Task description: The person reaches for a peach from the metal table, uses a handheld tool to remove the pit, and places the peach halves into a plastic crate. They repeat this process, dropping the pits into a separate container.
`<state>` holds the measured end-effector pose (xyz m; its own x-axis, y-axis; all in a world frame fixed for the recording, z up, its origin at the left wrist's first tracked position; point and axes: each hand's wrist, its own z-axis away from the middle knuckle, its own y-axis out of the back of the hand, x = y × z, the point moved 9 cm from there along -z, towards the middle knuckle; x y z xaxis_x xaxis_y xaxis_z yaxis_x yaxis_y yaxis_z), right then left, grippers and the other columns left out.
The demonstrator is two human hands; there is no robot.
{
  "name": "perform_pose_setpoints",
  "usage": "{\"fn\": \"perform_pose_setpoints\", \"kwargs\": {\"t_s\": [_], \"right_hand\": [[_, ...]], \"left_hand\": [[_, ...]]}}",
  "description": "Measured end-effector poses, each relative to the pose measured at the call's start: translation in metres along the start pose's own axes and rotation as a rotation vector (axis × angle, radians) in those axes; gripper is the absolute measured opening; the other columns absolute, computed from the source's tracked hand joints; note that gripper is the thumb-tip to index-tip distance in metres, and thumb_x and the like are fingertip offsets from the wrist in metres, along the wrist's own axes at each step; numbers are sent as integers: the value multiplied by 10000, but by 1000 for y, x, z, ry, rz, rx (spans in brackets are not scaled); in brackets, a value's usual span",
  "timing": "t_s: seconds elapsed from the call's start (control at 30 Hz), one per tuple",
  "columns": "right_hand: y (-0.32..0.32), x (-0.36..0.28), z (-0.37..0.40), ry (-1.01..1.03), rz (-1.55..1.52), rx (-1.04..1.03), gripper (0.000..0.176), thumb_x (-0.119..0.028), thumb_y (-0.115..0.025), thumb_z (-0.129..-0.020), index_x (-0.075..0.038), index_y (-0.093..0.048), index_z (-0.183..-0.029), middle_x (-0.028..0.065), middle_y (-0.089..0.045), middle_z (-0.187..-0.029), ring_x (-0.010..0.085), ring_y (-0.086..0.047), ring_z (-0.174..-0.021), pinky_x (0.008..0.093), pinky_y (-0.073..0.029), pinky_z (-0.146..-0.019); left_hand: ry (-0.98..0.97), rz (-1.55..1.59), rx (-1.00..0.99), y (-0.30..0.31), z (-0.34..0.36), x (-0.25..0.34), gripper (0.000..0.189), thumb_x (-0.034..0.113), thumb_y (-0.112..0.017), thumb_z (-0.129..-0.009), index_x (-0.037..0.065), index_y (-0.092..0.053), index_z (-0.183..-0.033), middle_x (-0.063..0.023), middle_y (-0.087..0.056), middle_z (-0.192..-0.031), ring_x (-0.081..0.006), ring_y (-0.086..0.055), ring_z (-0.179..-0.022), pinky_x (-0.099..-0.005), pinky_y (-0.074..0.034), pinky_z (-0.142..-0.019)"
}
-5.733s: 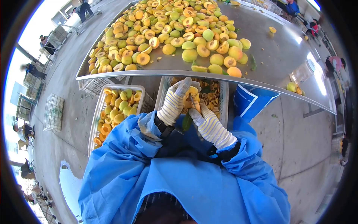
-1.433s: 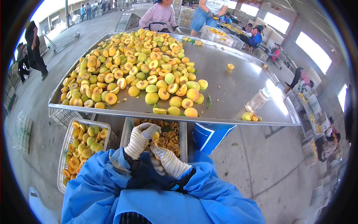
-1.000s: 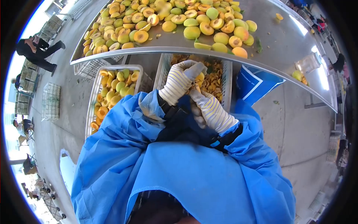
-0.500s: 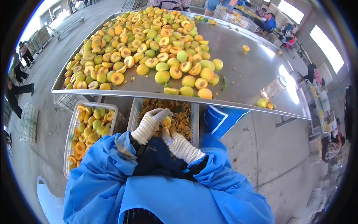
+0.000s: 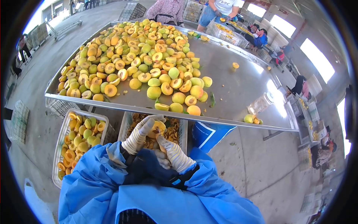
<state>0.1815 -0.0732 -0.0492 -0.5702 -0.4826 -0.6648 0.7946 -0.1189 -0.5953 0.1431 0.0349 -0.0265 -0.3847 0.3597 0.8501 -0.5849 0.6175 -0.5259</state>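
My left hand [image 5: 137,135], in a striped glove, is closed on a halved yellow peach [image 5: 158,126], its cut face with a dark centre turned up towards me. My right hand [image 5: 173,154], gloved the same way, is curled just below, its thumb near the fruit's lower edge. Whatever sits in its folded fingers is hidden. Both hands are above a crate [image 5: 125,127] of brownish-yellow fruit scraps. Beyond them, a heap of peaches [image 5: 128,61], many halved with pits showing, lies on a metal table [image 5: 227,93].
To the left stands a white crate [image 5: 58,164] of peach halves. A blue bag [image 5: 210,134] hangs under the table's front edge. On the table's right lie a clear jar [image 5: 261,103] and a few fruits [image 5: 253,119]. Across the table is a person in a patterned top [image 5: 166,9].
The view has shifted, showing more of the far side. My left hand now holds the peach half with its cut face exposed, and my right hand has dropped slightly below it.
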Motion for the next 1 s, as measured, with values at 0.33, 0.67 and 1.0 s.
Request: {"fn": "perform_pose_setpoints", "kwargs": {"t_s": [0.33,0.67,1.0], "right_hand": [[13,13,-11,7,300,144,475,-647,-518,-915,-173,-516,-886,-31,-440,-585,98,-405,-398,264,-352,-334],[25,18,-16,-30,390,179,498,-666,-509,-909,-170,-520,-870,-29,-457,-583,98,-445,-406,261,-383,-351],[4,5,-5,-2,112,99,497,-635,-536,-913,-138,-520,-917,-17,-442,-567,96,-423,-370,254,-348,-323]], "left_hand": [[-11,-4,131,18,-5,-27,299,297,-684,-926,31,-675,-1063,-75,-699,-979,-148,-654,-848,-287,-548,-777],[91,-150,75,25,-7,-32,377,360,-650,-945,15,-668,-1094,-36,-683,-937,-115,-633,-845,-253,-522,-782],[27,78,56,7,-3,-20,555,501,-614,-924,42,-581,-1235,-97,-647,-1132,-184,-645,-939,-358,-563,-811]]}}
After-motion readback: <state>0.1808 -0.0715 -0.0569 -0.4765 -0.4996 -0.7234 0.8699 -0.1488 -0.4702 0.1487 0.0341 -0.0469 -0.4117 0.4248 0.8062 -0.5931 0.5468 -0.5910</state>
